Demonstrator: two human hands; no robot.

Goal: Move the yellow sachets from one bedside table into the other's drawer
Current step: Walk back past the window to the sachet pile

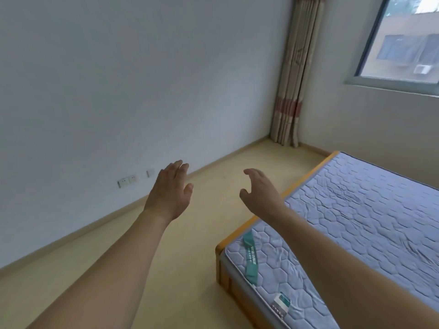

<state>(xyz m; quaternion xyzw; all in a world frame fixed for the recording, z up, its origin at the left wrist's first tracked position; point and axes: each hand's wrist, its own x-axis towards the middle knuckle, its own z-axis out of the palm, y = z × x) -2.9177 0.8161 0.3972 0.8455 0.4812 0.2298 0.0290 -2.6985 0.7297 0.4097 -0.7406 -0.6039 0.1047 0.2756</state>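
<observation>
Both of my arms reach forward in the head view, over the floor at the foot of a bed. My left hand (pixel 171 189) is held out with its fingers straight and together, holding nothing. My right hand (pixel 257 191) hangs a little to the right, its fingers loosely curved and empty, just left of the bed's corner edge. No yellow sachets, bedside table or drawer are in view.
A bed (pixel 251 223) with a wooden frame and a bare blue quilted mattress (pixel 356 224) fills the lower right. Pale yellow floor (pixel 213 186) runs between it and the white wall (pixel 118 91). Wall sockets (pixel 127 181) sit low on the left. A curtain (pixel 291 91) and window (pixel 403 43) stand at the back right.
</observation>
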